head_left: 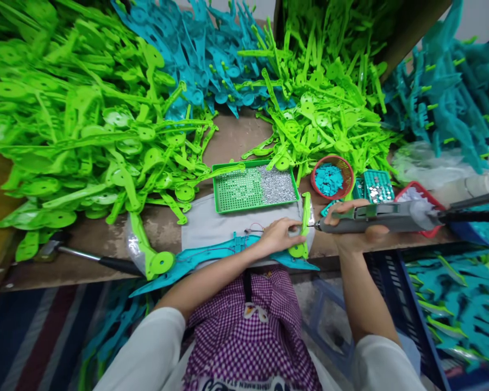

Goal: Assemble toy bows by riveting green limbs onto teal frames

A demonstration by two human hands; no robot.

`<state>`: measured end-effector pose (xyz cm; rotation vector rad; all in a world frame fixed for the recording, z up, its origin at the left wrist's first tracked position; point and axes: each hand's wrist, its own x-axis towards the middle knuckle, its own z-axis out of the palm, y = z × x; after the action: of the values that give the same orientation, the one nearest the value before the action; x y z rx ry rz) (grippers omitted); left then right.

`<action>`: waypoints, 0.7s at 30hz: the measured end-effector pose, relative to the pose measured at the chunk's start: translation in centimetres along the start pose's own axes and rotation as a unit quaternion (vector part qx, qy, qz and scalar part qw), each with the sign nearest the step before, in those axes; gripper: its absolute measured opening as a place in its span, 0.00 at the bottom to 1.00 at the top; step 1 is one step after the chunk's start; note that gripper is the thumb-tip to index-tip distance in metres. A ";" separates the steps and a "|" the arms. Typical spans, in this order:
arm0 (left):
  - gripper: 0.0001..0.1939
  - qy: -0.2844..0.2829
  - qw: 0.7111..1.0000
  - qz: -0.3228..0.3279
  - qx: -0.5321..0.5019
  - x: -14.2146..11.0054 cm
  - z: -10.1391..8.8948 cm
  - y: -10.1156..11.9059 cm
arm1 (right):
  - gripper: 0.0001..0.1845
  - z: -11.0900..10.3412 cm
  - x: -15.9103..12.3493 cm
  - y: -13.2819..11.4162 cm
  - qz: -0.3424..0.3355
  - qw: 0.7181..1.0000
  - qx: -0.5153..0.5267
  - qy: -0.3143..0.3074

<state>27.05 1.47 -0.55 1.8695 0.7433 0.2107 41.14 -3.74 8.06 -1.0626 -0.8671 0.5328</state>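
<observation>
My right hand (346,225) is wrapped round a grey power screwdriver (395,216), held level with its bit pointing left. The bit's tip meets a bright green plastic arm (306,217) standing at the right end of a long blue plastic piece (206,251). Thumb and fingers of my left hand (281,236) are closed on this green arm. At the blue piece's left end sits another green arm (155,259) with a round disc. Thin wires (252,228) lie by the blue piece's middle, on a pale cloth (199,220).
Beyond the cloth is a green tray (228,203) of small screws. A red basket (313,182) holds blue bits. Heaps of green arms (85,130) and blue pieces (199,49) cover the back. A hammer (98,259) lies left; a dark blue crate (411,309) stands lower right.
</observation>
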 end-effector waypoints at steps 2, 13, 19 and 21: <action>0.21 0.028 0.999 0.017 -0.027 0.1 0.1 -0.2 | 0.31 0.7 -0.3 -0.3 0.005 1.000 0.012 -0.010; 0.06 0.066 0.987 0.108 -0.095 -0.3 0.1 -0.3 | 0.17 2.5 -1.3 -0.7 0.074 0.996 -0.044 0.023; 0.08 0.067 0.987 0.119 -0.082 -0.2 0.2 -0.4 | 0.18 3.0 -1.3 -1.0 0.079 0.996 -0.023 0.046; 0.09 0.067 0.990 0.101 -0.078 -0.1 0.2 -0.5 | 0.22 3.0 -1.1 -1.3 0.063 0.997 0.001 0.041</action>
<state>26.82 1.38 -1.03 1.7925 0.6081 0.5139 38.03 -3.47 9.51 -1.1354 -0.7303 0.5915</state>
